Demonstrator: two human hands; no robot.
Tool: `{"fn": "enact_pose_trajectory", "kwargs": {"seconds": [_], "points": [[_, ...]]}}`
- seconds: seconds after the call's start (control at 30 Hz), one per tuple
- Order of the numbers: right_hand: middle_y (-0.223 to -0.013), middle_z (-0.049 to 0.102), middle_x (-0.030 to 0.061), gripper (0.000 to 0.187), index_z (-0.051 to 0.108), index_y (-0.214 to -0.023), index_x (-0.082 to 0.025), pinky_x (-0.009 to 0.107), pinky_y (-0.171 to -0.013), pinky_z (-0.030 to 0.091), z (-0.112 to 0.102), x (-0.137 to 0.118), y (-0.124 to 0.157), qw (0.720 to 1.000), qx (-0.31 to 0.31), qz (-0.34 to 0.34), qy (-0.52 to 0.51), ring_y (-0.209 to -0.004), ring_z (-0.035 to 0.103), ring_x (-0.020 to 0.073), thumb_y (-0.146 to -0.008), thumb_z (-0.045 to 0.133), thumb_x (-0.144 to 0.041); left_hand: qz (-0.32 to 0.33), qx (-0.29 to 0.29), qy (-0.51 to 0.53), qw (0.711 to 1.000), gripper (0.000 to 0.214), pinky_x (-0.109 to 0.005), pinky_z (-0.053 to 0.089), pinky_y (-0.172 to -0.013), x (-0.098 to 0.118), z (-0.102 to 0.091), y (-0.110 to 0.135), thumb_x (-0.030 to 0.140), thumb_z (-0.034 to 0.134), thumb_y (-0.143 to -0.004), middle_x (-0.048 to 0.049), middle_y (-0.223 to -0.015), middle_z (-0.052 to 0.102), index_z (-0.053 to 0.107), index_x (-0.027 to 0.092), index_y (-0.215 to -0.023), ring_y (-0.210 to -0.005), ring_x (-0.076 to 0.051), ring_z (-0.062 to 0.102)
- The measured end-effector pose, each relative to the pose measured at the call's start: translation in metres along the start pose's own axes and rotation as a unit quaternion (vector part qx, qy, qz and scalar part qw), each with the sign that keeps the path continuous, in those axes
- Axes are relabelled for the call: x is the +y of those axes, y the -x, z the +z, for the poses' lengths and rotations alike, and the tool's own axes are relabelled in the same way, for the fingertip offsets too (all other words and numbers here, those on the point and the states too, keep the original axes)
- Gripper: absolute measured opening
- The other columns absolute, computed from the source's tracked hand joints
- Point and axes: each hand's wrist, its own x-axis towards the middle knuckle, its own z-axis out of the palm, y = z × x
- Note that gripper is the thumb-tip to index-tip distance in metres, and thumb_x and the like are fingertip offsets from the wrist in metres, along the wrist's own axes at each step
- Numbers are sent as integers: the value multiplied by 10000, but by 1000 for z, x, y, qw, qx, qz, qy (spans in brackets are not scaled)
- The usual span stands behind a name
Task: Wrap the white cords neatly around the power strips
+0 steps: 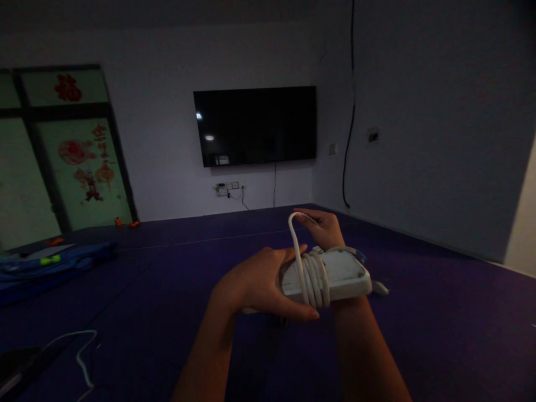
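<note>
My left hand [263, 282] is wrapped around one end of a white power strip [345, 271], thumb along the near side and fingers behind. Several turns of white cord [315, 279] lie around the strip's middle, close to my left fingertips. Beyond the strip, my right hand [320, 226] pinches a raised loop of the same cord between thumb and fingers. The strip is held in the air, roughly level, in front of my right forearm. A pale end piece [379, 288] shows past its right side; I cannot tell if it is the plug.
A purple floor or tabletop [176, 312] spreads below. Blue cloth [79, 262] lies at the left, with small orange pieces [125, 222] farther back. At the lower left a white cable [81, 360] runs from a dark device [19, 368]. A television [257, 127] hangs on the far wall.
</note>
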Motion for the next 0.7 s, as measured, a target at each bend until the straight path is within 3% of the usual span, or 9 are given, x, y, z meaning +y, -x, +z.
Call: {"fn": "enact_pose_trajectory", "kwargs": {"seconds": [0.17, 0.23, 0.33, 0.47, 0.63, 0.7], "points": [[-903, 730, 96, 265, 730, -848, -172, 357, -766, 515, 12, -6, 2, 999, -30, 28, -25, -865, 669, 238, -708, 645, -380, 26, 47, -47, 997, 614, -281, 447, -614, 5, -5, 5, 458, 740, -577, -59, -897, 665, 587, 152, -1088, -732, -178, 597], [-909, 727, 103, 251, 723, -858, -166, 338, -752, 518, 16, -11, 6, 998, -30, 43, -37, -860, 671, 233, -723, 645, -363, 19, 86, -82, 993, 628, -297, 444, -596, 5, -5, 6, 525, 748, -532, -66, -880, 658, 598, 152, -1015, -744, -200, 592], [-893, 727, 107, 209, 716, -857, -174, 309, -722, 516, 17, -18, 13, 997, -29, 62, -45, -828, 675, 226, -748, 635, -332, -5, 151, -113, 982, 771, -335, 455, -598, 3, -3, 6, 616, 754, -430, -85, -887, 645, 572, 160, -1024, -787, -246, 593], [-871, 725, 120, 186, 714, -844, -188, 323, -689, 510, 14, -24, 18, 994, -49, 88, -40, -806, 670, 237, -760, 627, -329, -21, 208, -107, 972, 890, -379, 482, -620, 2, -1, 6, 595, 784, -387, -88, -918, 640, 475, 193, -1118, -828, -284, 606], [-922, 718, 135, 168, 699, -857, -174, 319, -707, 514, 12, -32, 20, 987, -100, 92, -84, -818, 677, 226, -756, 599, -265, 12, 225, -100, 969, 940, -409, 503, -674, 4, -1, 4, 520, 815, -416, -91, -950, 650, 389, 210, -1195, -841, -292, 626], [-894, 724, 123, 159, 698, -837, -174, 289, -697, 512, 12, -32, 21, 995, -83, 46, -11, -801, 683, 206, -770, 560, -216, 38, 225, -96, 969, 923, -403, 509, -702, 4, -2, 3, 506, 820, -425, -86, -968, 656, 389, 218, -1189, -864, -289, 631]]}}
